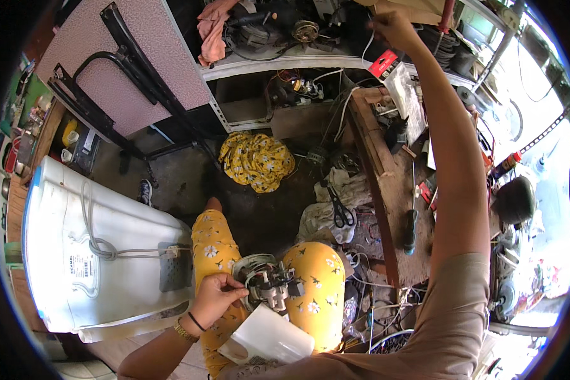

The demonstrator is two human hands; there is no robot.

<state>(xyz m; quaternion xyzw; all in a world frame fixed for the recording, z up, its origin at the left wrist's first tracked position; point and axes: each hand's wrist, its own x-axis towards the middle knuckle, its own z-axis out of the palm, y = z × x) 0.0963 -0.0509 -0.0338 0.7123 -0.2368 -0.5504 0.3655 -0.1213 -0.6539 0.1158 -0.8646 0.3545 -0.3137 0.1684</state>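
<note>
An opened round appliance housing [267, 282] with a motor-like part and loose wires rests between my thighs. My left hand [218, 297] is at its left side, thumb and fingertips pinched together close to the rim. Whatever is between those fingertips is too small to make out. Just below the housing, a white plastic cover [272, 337] lies on my lap. My right arm stretches far forward to the back shelf. There my right hand [394, 30] has its fingers curled in, and what they hold, if anything, is hidden. A white cord [368, 47] hangs close below it.
A wooden bench [392, 209] on the right holds a screwdriver [411, 227] and a plastic packet [404, 95]. Scissors [341, 209] lie on a rag beside it. A large white tub [107, 253] stands left, with a folded metal frame [152, 82] beyond. Yellow cloth [256, 161] lies ahead.
</note>
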